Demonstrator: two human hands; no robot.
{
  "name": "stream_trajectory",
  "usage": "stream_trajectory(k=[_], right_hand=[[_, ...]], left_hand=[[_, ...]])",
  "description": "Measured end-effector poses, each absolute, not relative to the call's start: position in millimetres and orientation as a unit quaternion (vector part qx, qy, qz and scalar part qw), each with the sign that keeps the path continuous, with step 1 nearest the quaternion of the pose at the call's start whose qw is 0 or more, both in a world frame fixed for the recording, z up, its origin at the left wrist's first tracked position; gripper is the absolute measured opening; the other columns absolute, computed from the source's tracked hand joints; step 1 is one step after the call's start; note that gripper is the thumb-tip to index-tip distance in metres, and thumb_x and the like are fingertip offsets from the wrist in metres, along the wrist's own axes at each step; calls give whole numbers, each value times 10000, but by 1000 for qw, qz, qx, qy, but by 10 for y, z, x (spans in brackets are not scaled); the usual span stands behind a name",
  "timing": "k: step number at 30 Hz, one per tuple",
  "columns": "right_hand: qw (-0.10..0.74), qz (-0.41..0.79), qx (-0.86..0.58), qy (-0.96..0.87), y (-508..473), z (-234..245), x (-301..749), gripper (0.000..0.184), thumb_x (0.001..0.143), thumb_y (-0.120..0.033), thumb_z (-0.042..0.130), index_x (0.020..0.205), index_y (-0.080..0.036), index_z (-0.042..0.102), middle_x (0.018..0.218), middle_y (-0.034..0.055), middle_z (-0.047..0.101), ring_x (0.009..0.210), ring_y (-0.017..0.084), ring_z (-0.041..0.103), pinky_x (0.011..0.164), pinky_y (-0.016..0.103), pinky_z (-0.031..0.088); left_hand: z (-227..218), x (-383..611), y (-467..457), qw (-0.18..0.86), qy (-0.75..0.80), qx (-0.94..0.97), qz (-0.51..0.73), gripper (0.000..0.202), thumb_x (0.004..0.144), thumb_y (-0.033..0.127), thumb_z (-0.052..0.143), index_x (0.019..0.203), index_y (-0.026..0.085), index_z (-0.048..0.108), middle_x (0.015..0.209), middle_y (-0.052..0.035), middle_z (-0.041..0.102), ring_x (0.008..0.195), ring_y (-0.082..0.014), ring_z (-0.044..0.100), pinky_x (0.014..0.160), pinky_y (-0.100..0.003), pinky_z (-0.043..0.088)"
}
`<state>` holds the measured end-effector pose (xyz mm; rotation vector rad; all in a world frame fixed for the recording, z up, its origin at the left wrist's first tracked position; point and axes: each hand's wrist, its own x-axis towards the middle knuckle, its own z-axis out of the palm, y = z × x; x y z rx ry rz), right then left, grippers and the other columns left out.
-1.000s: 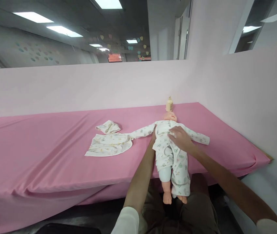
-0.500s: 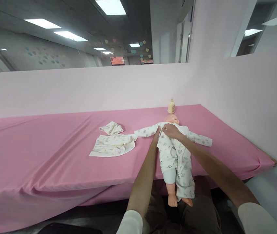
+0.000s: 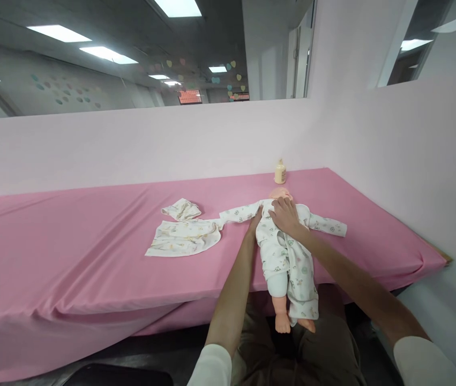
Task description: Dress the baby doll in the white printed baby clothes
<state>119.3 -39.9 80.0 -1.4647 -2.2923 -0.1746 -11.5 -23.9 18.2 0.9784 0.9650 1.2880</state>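
Note:
A baby doll (image 3: 279, 285) lies face-up on the pink-covered table, its head at the far side and its bare feet hanging past the near edge. White printed baby clothes (image 3: 270, 256) cover its body and arms, with one lower leg bare below a pale, rolled-up part. My right hand (image 3: 285, 215) rests on the upper chest, fingers spread toward the neck. Against the doll's side near the left-hand sleeve is my left hand (image 3: 256, 219); its fingers are mostly hidden by the garment. The doll's head (image 3: 280, 193) is partly covered by my right fingers.
A white printed garment (image 3: 185, 238) lies spread to the left, touching the doll's sleeve end. Behind it sits a crumpled printed cloth (image 3: 181, 209). A cream pump bottle (image 3: 279, 172) stands beyond the doll's head. Walls border the pink-covered table (image 3: 91, 257) behind and on the right.
My right hand has gone from bunched fingers at the garment's front to spread fingers lying on the chest. My left hand stays at the doll's side. The view has shifted slightly.

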Motion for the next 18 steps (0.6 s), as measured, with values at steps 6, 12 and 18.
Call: stream_trajectory(k=[6, 12, 18], right_hand=[[330, -47, -403, -852, -1336, 525, 1588, 197, 953, -250, 434, 877, -184, 603, 915, 78, 594, 885, 217, 499, 840, 378, 395], [245, -158, -345, -892, -1822, 221, 1788, 125, 878, -111, 520, 901, -161, 633, 883, 87, 600, 900, 237, 502, 802, 387, 402], [247, -202, -383, -867, -1810, 89, 1682, 101, 772, -55, 593, 797, -144, 634, 876, 99, 586, 883, 248, 490, 783, 392, 400]], left_hand=[[270, -217, -423, 583, 511, 405, 485, 518, 838, 562, 567, 1095, 117, 632, 1152, -172, 665, 1065, -282, 616, 925, -380, 474], [293, -288, -1302, 257, 628, 537, 501, 323, 886, 462, 516, 935, 159, 616, 1004, -100, 665, 908, -209, 615, 809, -336, 480], [-36, -162, -2223, 35, 536, 750, 386, 170, 946, 332, 491, 1016, 196, 565, 989, -54, 621, 932, -181, 602, 830, -327, 506]])
